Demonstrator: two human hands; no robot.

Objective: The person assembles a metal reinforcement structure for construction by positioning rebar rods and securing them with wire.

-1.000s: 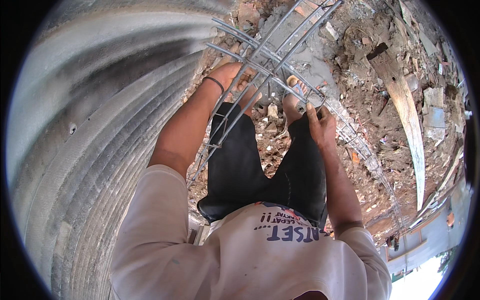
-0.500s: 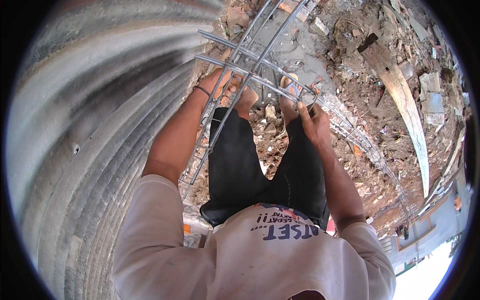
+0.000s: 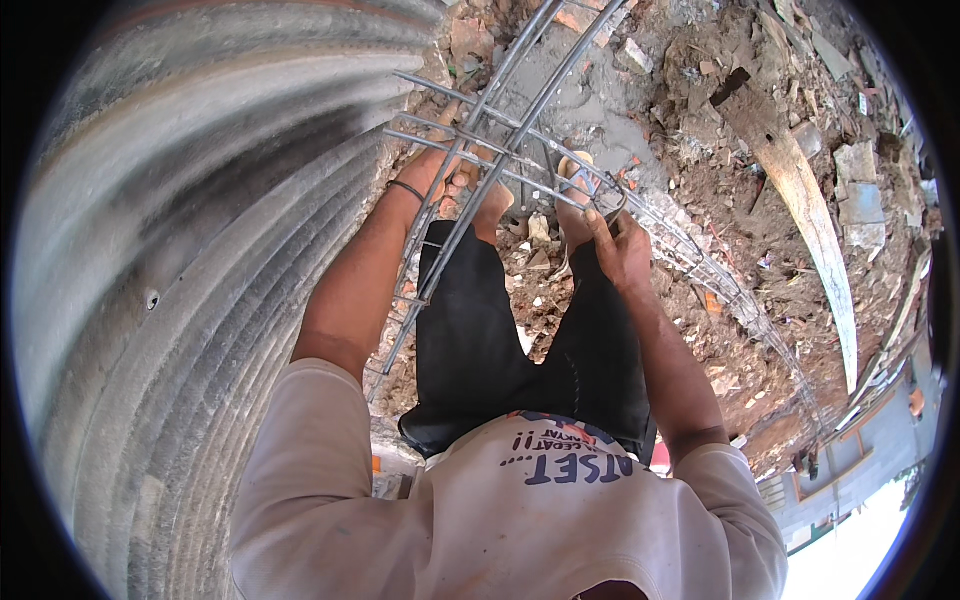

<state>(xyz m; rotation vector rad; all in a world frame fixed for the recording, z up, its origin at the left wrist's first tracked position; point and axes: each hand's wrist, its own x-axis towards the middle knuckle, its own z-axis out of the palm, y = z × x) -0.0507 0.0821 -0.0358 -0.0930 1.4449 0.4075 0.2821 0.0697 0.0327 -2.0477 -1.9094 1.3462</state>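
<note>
Head view, and at far left I see a wavy wall (image 3: 230, 260) close beside the left forearm (image 3: 350, 285), which probably explains why that arm reaches straight out along it. The left hand (image 3: 438, 168) is behind the rods of a steel frame (image 3: 519, 131), maybe to steady it from below; its fingers are partly hidden, so I cannot tell how far they close or whether they grip. That frame slants from the top edge toward the left forearm, crossing a second frame (image 3: 735, 290) that runs off to the lower right. Feet (image 3: 500, 197) stand apart near the crossing, I judge for balance. The right hand (image 3: 622, 248) is half curled, thumb and fingertips by the second frame's near rod; I cannot tell whether they pinch anything. Farther right, a weathered plank (image 3: 805, 195) lies on rubble.
</note>
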